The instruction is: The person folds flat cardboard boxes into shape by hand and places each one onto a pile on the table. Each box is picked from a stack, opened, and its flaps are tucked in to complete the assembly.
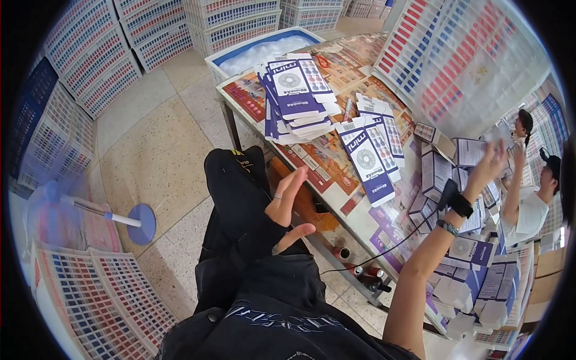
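Crates (157, 29) stand beyond the desk (240, 96); left hand (282, 210) beside it, fingers spread; right hand (494, 161) above its cartons (436, 174), fingers too blurred to tell.

the flat cartons (298, 107) are white and purple, the patterned tabletop (354, 71) mostly orange-brown.

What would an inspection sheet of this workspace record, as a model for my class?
Surface: table, its top brightly patterned.
Things: flat cartons in two piles; formed boxes crowded at right.
Clutter: cans or bottles beneath the table.
Hands: left hand open above the lap, seemingly empty; right hand raised near the boxes, blurred, its hold unclear.
Cables: black cord from beside the black wristband down past the table's near edge.
Surroundings: stacked crates; two people at right.
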Motion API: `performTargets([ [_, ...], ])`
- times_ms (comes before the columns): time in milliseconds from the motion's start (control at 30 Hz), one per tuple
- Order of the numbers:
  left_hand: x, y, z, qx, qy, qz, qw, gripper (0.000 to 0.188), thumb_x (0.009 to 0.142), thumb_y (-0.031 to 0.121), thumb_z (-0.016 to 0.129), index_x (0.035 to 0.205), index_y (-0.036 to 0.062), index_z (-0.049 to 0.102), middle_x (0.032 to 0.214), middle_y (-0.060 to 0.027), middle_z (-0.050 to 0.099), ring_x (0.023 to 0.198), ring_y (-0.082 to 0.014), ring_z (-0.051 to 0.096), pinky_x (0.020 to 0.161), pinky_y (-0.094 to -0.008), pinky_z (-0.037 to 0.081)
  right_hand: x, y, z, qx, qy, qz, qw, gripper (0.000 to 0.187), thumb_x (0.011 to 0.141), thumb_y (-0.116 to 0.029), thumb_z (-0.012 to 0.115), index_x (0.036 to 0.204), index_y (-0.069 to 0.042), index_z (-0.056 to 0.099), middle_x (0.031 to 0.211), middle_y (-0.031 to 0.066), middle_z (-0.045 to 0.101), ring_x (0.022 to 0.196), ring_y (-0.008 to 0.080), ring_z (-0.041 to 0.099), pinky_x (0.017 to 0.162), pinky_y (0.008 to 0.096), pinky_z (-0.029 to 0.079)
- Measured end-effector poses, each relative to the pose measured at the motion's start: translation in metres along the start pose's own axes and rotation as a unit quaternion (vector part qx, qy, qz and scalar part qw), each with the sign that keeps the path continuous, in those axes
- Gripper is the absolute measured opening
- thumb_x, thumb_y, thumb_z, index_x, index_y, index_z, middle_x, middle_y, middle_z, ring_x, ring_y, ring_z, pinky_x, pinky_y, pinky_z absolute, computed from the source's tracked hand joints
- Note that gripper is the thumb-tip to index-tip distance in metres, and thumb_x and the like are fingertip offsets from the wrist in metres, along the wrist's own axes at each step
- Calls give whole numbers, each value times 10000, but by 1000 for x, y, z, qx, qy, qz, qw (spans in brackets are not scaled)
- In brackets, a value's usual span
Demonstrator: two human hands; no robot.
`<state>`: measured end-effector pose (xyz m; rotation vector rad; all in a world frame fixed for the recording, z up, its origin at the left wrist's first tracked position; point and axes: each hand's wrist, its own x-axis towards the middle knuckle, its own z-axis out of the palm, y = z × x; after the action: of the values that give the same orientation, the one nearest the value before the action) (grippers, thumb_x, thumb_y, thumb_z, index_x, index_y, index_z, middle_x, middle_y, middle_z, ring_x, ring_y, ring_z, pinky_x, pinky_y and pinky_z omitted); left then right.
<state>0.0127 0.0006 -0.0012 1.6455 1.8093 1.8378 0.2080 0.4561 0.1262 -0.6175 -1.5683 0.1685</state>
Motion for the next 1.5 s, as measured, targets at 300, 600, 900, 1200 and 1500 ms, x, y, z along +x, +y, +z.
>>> performTargets([
  [300,0,3,8,21,-43,-10,999,911,915,557,549,1539,47,123,1512,-265,261,1377,-427,327,1113,-443,316,-118,-137,83,-85,-521,-96,844,791,843,-386,724,1443,-5,376,1451,296,395,1366,386,385,1109,413,325],
  [600,-2,-4,8,-56,-55,-76,994,917,921,594,511,1549,73,91,1522,-268,235,1394,-414,309,1118,-444,305,-166,-147,86,-198,-591,-188,759,655,855,-143,597,1392,102,314,966,339,614,850,487,616,727,494,517],
  [900,-3,7,7,-444,66,-81,890,1218,771,542,723,1544,80,-97,1575,-235,93,1466,-372,160,1136,-462,237,-167,-306,-23,206,-620,-176,736,714,804,-89,722,1445,-59,411,1389,220,507,971,327,670,772,360,558],
  [1200,-6,-2,8,-418,12,5,908,1364,651,455,854,1538,78,-111,1538,-229,193,1423,-355,258,1134,-464,259,-173,-306,-7,143,-522,-184,820,1098,522,-237,941,1443,-28,380,1415,206,339,1271,390,408,937,433,483],
  [1500,-5,17,-10,-419,-59,-36,905,1456,548,339,966,1537,71,-69,1503,-215,291,1385,-323,355,1132,-460,281,-172,-287,15,486,-542,120,675,569,703,-323,885,1043,-74,503,1502,209,283,1294,313,451,1077,441,344],
])
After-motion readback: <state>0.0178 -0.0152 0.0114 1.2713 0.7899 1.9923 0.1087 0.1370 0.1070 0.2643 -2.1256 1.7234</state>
